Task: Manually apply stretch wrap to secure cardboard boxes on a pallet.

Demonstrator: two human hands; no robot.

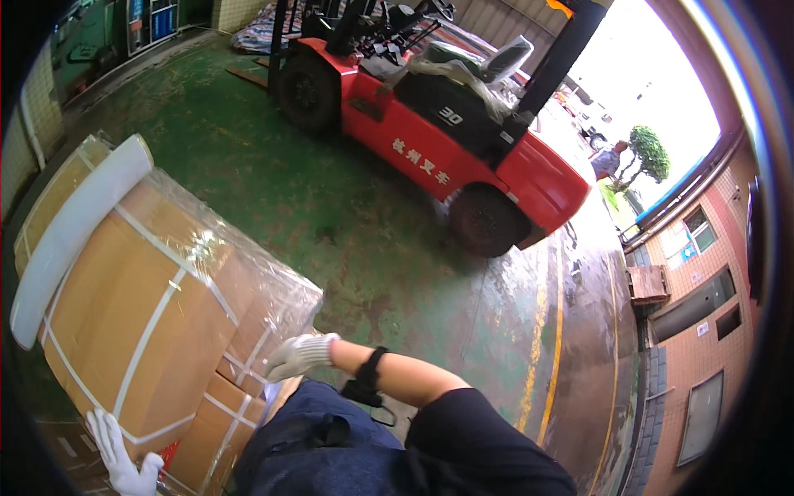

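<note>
The strapped cartons [124, 289] stand at the person's front left; white bands [152, 335] probably keep them together. The left hand [122, 459], fingers spread, is at their near edge. The right hand [298, 357], fingers together, perhaps steadies the corner; gripping, I cannot tell. Beyond stands a red forklift [438, 157].

- Your left hand [120, 455]: wrist cut off by the lower edge; can't tell how hard it presses.
- Your right hand [296, 355]: fingertips unclear, so you can't confirm contact.
- Strapped cartons [136, 298]: contents hidden from you, lower ones lost in the dark rim; a white curved panel [70, 223] covers part.
- Red forklift [413, 153]: top cut off, far side hidden.
- Distant person [608, 161]: too small for you, lower body hidden.
</note>
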